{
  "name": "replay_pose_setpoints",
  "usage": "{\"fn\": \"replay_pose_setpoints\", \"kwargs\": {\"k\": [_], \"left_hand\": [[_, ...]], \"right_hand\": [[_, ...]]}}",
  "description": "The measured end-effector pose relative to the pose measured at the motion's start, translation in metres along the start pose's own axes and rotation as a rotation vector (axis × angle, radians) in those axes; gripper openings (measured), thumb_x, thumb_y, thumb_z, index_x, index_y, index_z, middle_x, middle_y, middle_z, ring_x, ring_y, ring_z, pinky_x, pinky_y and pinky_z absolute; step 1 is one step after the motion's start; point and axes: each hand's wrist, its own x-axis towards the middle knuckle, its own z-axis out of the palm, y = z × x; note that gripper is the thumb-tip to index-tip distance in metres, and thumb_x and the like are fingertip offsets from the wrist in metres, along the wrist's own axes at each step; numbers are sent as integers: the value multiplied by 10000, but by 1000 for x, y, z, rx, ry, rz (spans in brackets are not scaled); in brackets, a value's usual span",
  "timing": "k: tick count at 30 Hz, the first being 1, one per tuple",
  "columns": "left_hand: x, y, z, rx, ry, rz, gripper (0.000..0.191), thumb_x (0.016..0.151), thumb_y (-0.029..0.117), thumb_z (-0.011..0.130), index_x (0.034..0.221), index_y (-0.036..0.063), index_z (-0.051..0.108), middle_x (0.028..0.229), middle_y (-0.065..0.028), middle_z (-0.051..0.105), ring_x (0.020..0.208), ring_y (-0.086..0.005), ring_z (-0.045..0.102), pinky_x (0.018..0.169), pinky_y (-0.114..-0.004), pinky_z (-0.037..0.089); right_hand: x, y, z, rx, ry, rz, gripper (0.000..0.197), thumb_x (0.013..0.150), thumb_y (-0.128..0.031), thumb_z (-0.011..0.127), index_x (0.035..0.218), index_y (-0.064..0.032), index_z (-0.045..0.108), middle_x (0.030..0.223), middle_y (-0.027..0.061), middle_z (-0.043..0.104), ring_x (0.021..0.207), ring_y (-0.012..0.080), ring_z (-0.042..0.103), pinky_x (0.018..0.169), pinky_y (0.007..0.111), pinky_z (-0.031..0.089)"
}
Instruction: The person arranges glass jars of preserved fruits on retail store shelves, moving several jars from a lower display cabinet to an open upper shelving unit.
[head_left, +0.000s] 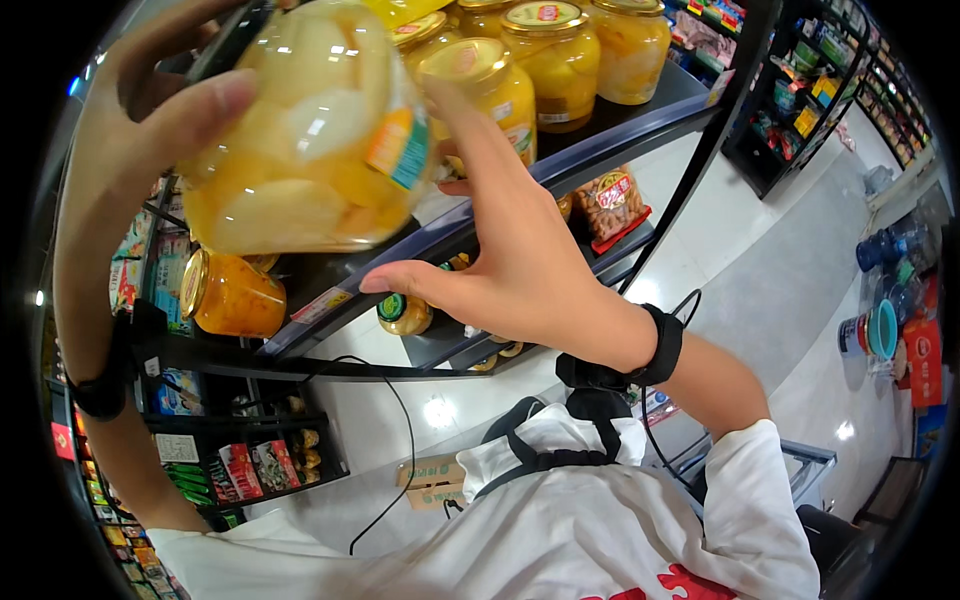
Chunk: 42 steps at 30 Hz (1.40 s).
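Observation:
A large glass jar of pale yellow fruit pieces (300, 150) is held up at the upper left, slightly blurred. My left hand (161, 127) grips it, with the thumb across the near glass; its other fingers are mostly hidden. The jar's label shows only as an orange and teal edge, and its lid cannot be made out. My right hand (517, 247) is spread at the jar's right side, thumb away from the glass. Its fingertips lie at or behind the jar's edge; whether they touch is unclear. Similar gold-lidded jars (551, 67) stand beyond on the shelf.
A jar of orange fruit (240, 296) lies tilted at the left of the shelf with its price-tag edge (322, 304). Below are a smaller jar (405, 313) and a nut bag (613, 206). A black cable (397, 412) hangs near a cardboard box (431, 480).

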Motion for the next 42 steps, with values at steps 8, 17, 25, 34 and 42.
{"fn": "replay_pose_setpoints", "kwargs": {"k": [8, 17, 25, 34, 42], "left_hand": [[52, 134, 68, -538, -31, 65, 642, 772, 144, 808, 1354, -24, 596, 1198, -78, 660, 1091, -130, 658, 981, -279, 523], [107, 195, 129, -407, 66, 444, 576, 664, 166, 870, 1166, -24, 661, 1050, -127, 691, 948, -184, 682, 865, -303, 539], [106, 241, 126, -154, 198, 532, 426, 665, 291, 828, 934, -2, 676, 892, -184, 643, 816, -331, 680, 758, -407, 559], [97, 246, 149, -413, 22, 656, 523, 733, 380, 824, 1005, -41, 677, 937, -217, 616, 701, -344, 690, 624, -404, 563], [192, 176, 129, -293, -78, 110, 584, 844, 444, 723, 1239, 16, 680, 1138, -191, 729, 962, -331, 720, 838, -379, 568]], "right_hand": [[-35, 0, -53, 7, 245, 206, 1402, 473, -267, 1066, 1558, -12, 216, 1445, 169, 484, 1320, 289, 536, 1091, 418, 459], [-118, 25, -115, -45, 277, 454, 1375, 483, -264, 1060, 1547, -10, 227, 1437, 168, 490, 1313, 283, 542, 1084, 413, 466], [-167, 29, -139, -116, 293, 630, 1351, 492, -261, 1055, 1537, -9, 237, 1430, 167, 496, 1307, 278, 546, 1079, 410, 472], [-204, 25, -139, -124, 310, 747, 1324, 503, -258, 1049, 1526, -7, 248, 1422, 166, 501, 1300, 272, 552, 1072, 405, 478], [-221, 22, -144, -146, 341, 790, 1300, 512, -255, 1044, 1517, -5, 257, 1415, 165, 507, 1294, 266, 556, 1066, 401, 484]]}}
